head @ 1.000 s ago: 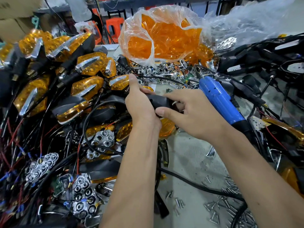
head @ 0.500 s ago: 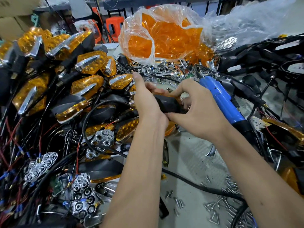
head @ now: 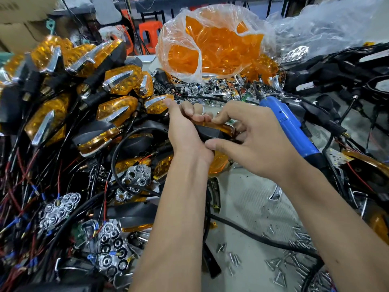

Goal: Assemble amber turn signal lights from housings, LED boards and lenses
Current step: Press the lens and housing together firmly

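At the middle of the bench my left hand (head: 185,131) and my right hand (head: 252,142) both grip one turn signal (head: 212,130): a black housing with an amber lens along its top edge. The left fingers curl over the lens from the left. The right thumb presses the housing from below while the right fingers pinch the top. Part of the light is hidden between the palms. A loose amber lens (head: 219,165) lies on the bench just under the hands.
Finished amber lights (head: 117,81) are piled at the left over tangled wires. A plastic bag of amber lenses (head: 212,47) stands behind. A blue electric screwdriver (head: 290,127) lies to the right. Chrome reflector boards (head: 56,209) lie front left, loose screws (head: 294,249) front right.
Both hands have lifted the light slightly and turned it, so the amber lens edge now shows on top. The right fingers have closed in over it.
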`<state>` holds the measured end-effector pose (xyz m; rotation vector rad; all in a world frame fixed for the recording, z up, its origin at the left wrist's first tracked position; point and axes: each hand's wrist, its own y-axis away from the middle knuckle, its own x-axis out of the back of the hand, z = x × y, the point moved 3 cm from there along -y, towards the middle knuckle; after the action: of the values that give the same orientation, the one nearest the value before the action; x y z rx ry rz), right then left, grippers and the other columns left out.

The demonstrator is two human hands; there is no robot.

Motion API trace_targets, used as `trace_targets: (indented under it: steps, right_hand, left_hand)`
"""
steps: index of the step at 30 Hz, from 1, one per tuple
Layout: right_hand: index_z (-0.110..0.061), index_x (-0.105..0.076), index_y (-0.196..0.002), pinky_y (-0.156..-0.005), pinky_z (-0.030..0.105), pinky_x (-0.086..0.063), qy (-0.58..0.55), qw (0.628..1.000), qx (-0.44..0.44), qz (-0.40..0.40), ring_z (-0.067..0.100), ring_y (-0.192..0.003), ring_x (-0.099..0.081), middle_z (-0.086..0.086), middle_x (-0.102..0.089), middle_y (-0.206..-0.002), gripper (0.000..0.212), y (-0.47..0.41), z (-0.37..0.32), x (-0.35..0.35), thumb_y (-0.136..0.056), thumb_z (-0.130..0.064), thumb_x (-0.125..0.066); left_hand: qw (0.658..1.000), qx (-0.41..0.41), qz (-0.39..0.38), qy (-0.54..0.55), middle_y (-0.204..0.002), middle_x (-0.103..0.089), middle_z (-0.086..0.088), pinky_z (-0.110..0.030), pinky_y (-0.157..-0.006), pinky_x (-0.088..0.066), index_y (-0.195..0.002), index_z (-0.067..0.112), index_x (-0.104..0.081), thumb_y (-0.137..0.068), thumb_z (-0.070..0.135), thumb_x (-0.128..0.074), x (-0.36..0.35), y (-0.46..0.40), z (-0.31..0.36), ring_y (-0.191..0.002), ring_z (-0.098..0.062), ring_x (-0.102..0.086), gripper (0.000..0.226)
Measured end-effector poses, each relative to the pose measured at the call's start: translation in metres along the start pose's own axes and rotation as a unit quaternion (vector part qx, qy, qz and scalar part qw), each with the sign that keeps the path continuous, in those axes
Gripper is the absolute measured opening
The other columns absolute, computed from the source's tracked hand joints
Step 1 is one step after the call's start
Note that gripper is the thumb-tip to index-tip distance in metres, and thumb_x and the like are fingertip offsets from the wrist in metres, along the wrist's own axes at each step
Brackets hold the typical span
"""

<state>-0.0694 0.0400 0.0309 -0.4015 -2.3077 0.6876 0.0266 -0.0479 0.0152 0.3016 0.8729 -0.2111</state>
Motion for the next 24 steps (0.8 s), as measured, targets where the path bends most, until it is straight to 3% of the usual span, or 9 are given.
trace_targets:
  steps: [3, 10, 13, 16, 20, 22, 24]
  right_hand:
    - [0.003, -0.065, -0.088, -0.074, 0.002, -0.037, 0.014, 0.999, 0.038, 0.027, -0.017, -0.088, -0.057, -0.011, -0.059, -0.086, 0.029, 0.002, -0.002, -0.003, -0.076, -0.011, -0.088]
    - [0.0, -0.065, -0.085, -0.075, 0.009, -0.038, 0.029, 0.997, 0.06, 0.041, -0.008, -0.086, -0.057, -0.002, -0.061, -0.084, 0.028, -0.001, -0.003, -0.005, -0.076, -0.016, -0.086]
    - [-0.003, -0.065, -0.092, -0.071, 0.025, -0.044, 0.053, 0.997, 0.03, 0.035, 0.011, -0.084, -0.057, 0.001, -0.063, -0.091, 0.03, 0.002, 0.004, -0.003, -0.08, -0.02, -0.086]
    - [-0.01, -0.063, -0.097, -0.067, 0.032, -0.048, 0.098, 0.993, 0.006, 0.066, 0.016, -0.085, -0.053, -0.003, -0.057, -0.097, 0.034, 0.002, 0.008, 0.005, -0.078, -0.023, -0.087]
    - [-0.017, -0.061, -0.099, -0.068, 0.042, -0.05, 0.165, 0.981, -0.015, 0.1, 0.018, -0.085, -0.052, -0.007, -0.051, -0.103, 0.035, 0.004, 0.012, 0.012, -0.076, -0.015, -0.086]
    - [-0.018, -0.062, -0.1, -0.069, 0.042, -0.051, 0.166, 0.982, -0.027, 0.085, 0.018, -0.085, -0.052, -0.006, -0.052, -0.106, 0.036, 0.006, 0.014, 0.013, -0.076, -0.016, -0.088]
    - [-0.022, -0.062, -0.103, -0.071, 0.032, -0.052, 0.112, 0.99, -0.049, 0.069, 0.012, -0.087, -0.054, -0.008, -0.054, -0.108, 0.035, 0.005, 0.018, 0.014, -0.079, -0.026, -0.088]
  left_hand:
    - [1.0, -0.009, 0.006, -0.004, -0.052, -0.033, 0.004, -0.024, -0.053, -0.037, -0.06, 0.019, -0.037, -0.108, 0.057, -0.034, -0.001, -0.001, 0.001, -0.045, -0.013, -0.036, 0.062]
    - [0.998, -0.026, 0.022, -0.052, -0.053, -0.037, 0.006, -0.023, -0.053, -0.044, -0.062, 0.02, -0.039, -0.107, 0.056, -0.038, 0.002, 0.001, 0.002, -0.047, -0.012, -0.042, 0.059]
    - [0.998, -0.013, 0.012, -0.052, -0.058, -0.048, 0.002, -0.026, -0.06, -0.049, -0.069, 0.017, -0.049, -0.108, 0.056, -0.038, 0.0, 0.002, -0.003, -0.054, -0.014, -0.05, 0.056]
    - [0.976, -0.037, -0.004, -0.213, -0.074, -0.066, -0.003, -0.035, -0.07, -0.056, -0.079, 0.018, -0.061, -0.105, 0.063, -0.037, 0.003, 0.0, -0.006, -0.068, -0.017, -0.065, 0.057]
    - [0.912, -0.037, -0.06, -0.404, -0.081, -0.067, -0.007, -0.048, -0.078, -0.063, -0.078, 0.021, -0.062, -0.091, 0.074, -0.052, 0.003, -0.001, -0.009, -0.077, -0.027, -0.074, 0.056]
    - [0.905, -0.033, -0.068, -0.419, -0.073, -0.064, -0.004, -0.049, -0.074, -0.062, -0.074, 0.016, -0.065, -0.091, 0.062, -0.062, 0.006, -0.004, -0.01, -0.071, -0.026, -0.069, 0.049]
    - [0.922, -0.02, -0.069, -0.381, -0.076, -0.069, -0.005, -0.048, -0.076, -0.061, -0.081, 0.012, -0.073, -0.097, 0.044, -0.066, 0.01, -0.007, -0.008, -0.073, -0.023, -0.069, 0.036]
